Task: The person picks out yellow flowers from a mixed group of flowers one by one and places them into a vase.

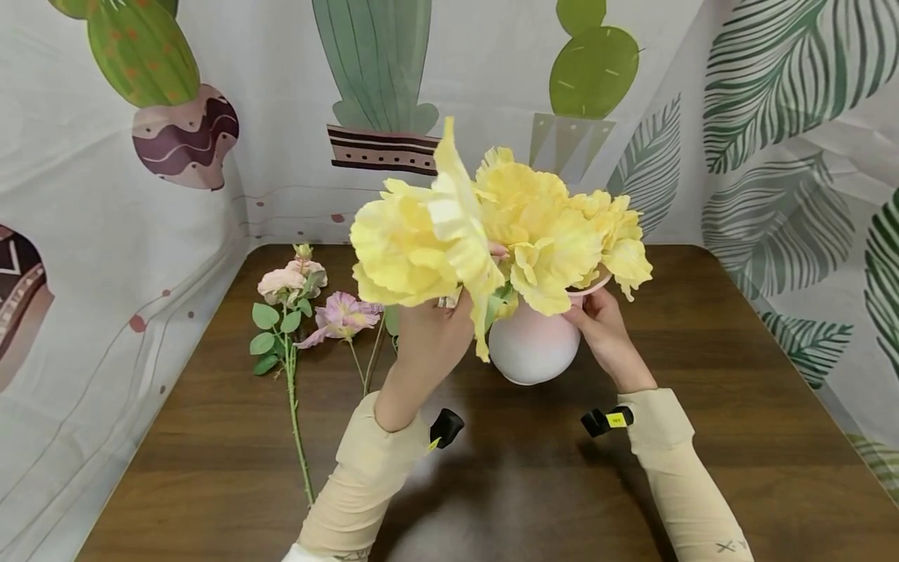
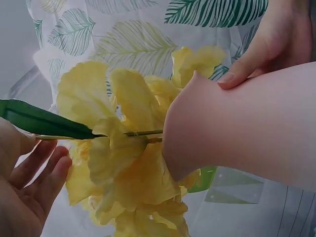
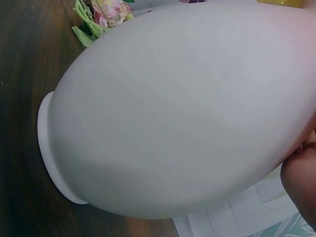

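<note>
My left hand (image 1: pixel 430 343) pinches the thin stem of a yellow artificial flower (image 1: pixel 403 250), left of a round white-and-pink vase (image 1: pixel 534 351). A long green leaf (image 2: pixel 54 121) grows on that stem, which runs toward the vase's mouth in the left wrist view. More yellow flowers (image 1: pixel 537 211) fill the vase, their petals spreading over its rim. At the neck, my right hand (image 1: pixel 607 332) grips the vase from the right side, thumb toward me. The vase body fills most of the right wrist view. Petals hide part of my left fingers in the head view.
On the table's left lie a pale pink rose stem (image 1: pixel 284 285) with green leaves and a purple flower (image 1: pixel 344 318). The brown wooden table (image 1: pixel 702 351) stands against a cloth backdrop (image 1: pixel 281 156) printed with cacti and leaves.
</note>
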`<state>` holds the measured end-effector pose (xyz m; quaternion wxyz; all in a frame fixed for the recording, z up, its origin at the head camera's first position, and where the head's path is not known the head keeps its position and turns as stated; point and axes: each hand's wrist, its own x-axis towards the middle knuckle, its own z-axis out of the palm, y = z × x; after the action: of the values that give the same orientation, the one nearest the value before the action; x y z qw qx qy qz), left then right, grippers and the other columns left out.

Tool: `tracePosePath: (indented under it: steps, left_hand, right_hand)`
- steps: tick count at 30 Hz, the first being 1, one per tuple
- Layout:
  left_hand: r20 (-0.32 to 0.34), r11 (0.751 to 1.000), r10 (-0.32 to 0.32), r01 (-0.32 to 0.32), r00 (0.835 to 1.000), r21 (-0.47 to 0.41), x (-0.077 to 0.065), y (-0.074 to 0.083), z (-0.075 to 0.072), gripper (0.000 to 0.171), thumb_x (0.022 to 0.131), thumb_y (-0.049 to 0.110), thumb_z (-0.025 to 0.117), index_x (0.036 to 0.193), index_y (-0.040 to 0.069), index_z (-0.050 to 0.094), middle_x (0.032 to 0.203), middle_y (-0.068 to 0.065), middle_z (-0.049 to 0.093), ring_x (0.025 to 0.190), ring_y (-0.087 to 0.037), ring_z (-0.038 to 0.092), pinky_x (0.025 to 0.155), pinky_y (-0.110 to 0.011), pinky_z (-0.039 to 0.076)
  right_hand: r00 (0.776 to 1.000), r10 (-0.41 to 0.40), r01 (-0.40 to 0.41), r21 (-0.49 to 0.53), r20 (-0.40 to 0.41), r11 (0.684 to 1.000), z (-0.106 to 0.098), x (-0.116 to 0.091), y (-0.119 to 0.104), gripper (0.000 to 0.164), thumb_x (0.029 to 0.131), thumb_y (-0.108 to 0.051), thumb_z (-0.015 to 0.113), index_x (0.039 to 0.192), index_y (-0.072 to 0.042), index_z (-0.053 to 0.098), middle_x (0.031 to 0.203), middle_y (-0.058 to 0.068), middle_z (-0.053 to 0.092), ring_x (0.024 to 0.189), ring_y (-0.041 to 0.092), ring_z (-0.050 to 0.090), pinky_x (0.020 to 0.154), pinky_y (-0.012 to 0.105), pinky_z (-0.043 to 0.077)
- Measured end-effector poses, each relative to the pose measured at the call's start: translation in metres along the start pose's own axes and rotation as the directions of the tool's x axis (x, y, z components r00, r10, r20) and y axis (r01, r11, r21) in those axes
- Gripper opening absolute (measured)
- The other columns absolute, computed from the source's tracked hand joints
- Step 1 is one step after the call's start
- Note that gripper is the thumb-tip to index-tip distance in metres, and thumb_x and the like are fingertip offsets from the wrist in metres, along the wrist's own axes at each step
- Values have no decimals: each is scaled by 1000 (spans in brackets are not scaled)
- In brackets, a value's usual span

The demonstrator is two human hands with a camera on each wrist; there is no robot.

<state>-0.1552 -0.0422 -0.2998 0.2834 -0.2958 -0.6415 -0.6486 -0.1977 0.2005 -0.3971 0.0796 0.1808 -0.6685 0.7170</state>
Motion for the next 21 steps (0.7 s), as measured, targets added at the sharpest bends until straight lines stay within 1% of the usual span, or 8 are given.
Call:
tracePosePath:
  steps: [1, 5, 6, 8, 10, 12, 17, 21]
  left_hand:
    - [-35, 990, 70, -65, 997, 128, 3, 1, 2, 12, 92, -3, 57, 100, -8, 65, 91, -19, 66, 87, -15, 59, 76, -27, 50]
    - [-70, 963, 37, -17, 997, 269, 8, 16, 4, 16, 88, -8, 56, 93, -12, 71, 70, -21, 67, 49, -7, 40, 50, -20, 35]
    - [-69, 951, 31, -8, 997, 308, 10, 17, 4, 17, 88, -8, 56, 93, -12, 71, 70, -22, 68, 46, -7, 41, 48, -19, 34]
    - [-53, 942, 47, -27, 997, 334, 14, 17, 5, 19, 88, -6, 56, 98, -12, 71, 74, -24, 71, 42, -13, 51, 45, -21, 41]
    - [-28, 937, 80, -66, 996, 344, 20, 16, 8, 19, 89, -3, 59, 101, -12, 71, 83, -23, 72, 60, -24, 67, 58, -29, 54]
    - [-1, 939, 79, -74, 997, 335, 23, 13, 12, 19, 90, 0, 61, 105, -9, 71, 91, -21, 73, 81, -28, 73, 72, -33, 59]
    - [51, 921, 58, -73, 997, 382, 22, 5, 19, 17, 90, 9, 66, 103, 0, 73, 98, -14, 74, 91, -23, 72, 80, -32, 58]
    - [32, 908, 87, -93, 996, 408, 18, -1, 21, 16, 89, 10, 68, 101, 1, 71, 99, -13, 73, 98, -24, 70, 83, -35, 57]
  right_hand:
    - [1000, 1, -1, -4, 1, 1000, 0, 0, 0, 29, 93, -21, 65, 121, -26, 59, 107, -10, 60, 94, 4, 54, 76, 17, 48]
    - [1000, -1, 1, -8, 3, 1000, 0, -1, 0, 29, 93, -22, 65, 121, -26, 58, 108, -9, 60, 94, 4, 54, 77, 17, 48]
    - [1000, 0, 0, -8, -1, 1000, 0, -1, 0, 29, 93, -23, 66, 120, -26, 59, 106, -9, 60, 93, 4, 54, 76, 17, 48]
    - [1000, 2, -2, -13, -11, 1000, 0, -1, -1, 28, 92, -24, 67, 119, -26, 59, 106, -10, 60, 92, 4, 53, 76, 17, 47]
    - [1000, 5, -5, -26, -25, 1000, 0, -1, -1, 27, 92, -23, 67, 118, -27, 60, 104, -10, 60, 91, 4, 53, 75, 17, 47]
    - [999, 13, -15, -38, -38, 999, 0, -1, -1, 27, 92, -22, 67, 117, -28, 60, 104, -10, 60, 91, 4, 53, 76, 17, 47]
    - [999, 13, -14, -43, -30, 999, 1, -1, -1, 28, 92, -21, 66, 118, -30, 59, 108, -12, 59, 96, 5, 54, 80, 18, 48]
    - [1000, -17, 17, -17, -10, 1000, 1, 0, -1, 32, 90, -30, 69, 120, -27, 59, 110, -11, 60, 97, 4, 54, 80, 18, 48]
